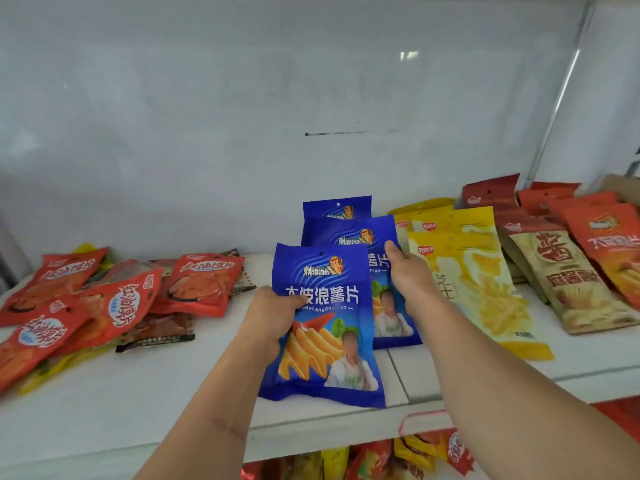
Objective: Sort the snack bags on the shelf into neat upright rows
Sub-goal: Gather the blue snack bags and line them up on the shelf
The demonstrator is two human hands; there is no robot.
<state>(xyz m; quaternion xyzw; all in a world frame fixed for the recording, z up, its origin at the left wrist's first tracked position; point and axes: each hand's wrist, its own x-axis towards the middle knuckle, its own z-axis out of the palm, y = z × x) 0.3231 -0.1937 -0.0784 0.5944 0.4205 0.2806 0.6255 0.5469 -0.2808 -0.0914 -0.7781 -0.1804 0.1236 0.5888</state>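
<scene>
Three blue chip bags stand mid-shelf in a row. Left hand [273, 315] grips the front blue bag [325, 327] by its left edge, thumb across the face. Right hand [410, 277] clasps the second blue bag [388, 306] at its right edge. Yellow bags [481, 271] just beside; red packets [104, 299] heaped far left on the white shelf [138, 393].

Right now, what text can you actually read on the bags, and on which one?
"大波浪薯片": front blue bag, held in the left hand.
"BoLangShu": same bag, partly covered.
"Pian": second blue bag, under the right hand.
"芝士": yellow bag.
Red bags, brown bag: too blurred.
</scene>
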